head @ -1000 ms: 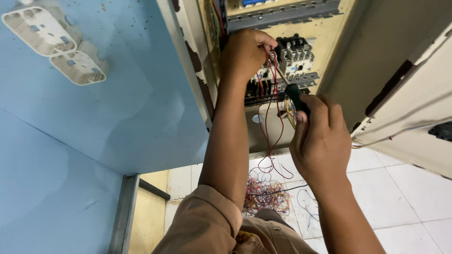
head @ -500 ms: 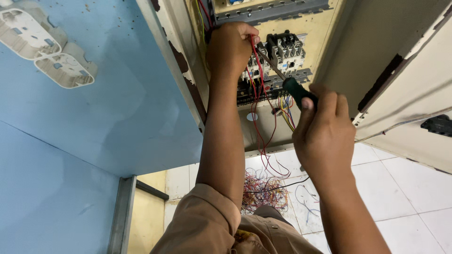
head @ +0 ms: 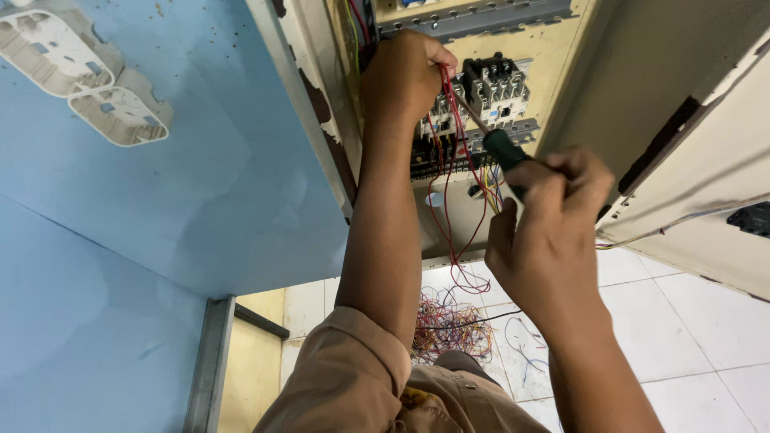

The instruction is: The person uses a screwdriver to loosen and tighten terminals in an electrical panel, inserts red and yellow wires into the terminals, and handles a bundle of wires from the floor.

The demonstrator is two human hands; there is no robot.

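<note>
Since half a second earlier, both hands had shifted only a little rightward in the head view, and the tool sat lower in the grip. Nearest me, the right hand (head: 553, 240) was clenched around the dark handle of a screwdriver (head: 504, 152), fingers (head: 504, 232) curled under it and thumb on top. That handle looked stiff, light and grippy, best held near its fat end, as it was; the thin shaft ran up and away from the fingers toward the terminals. Beyond it, the left hand (head: 405, 76) was closed on a red wire (head: 461, 160) at the grey contactor block (head: 496, 88). The wire hung limp below those fingers, soft and easily kinked, so I judged pinching it close to the bared tip safest. Farther off, past both wrists, a tangle of loose wires (head: 449, 329) lay on the tiled floor (head: 690, 321).
</note>
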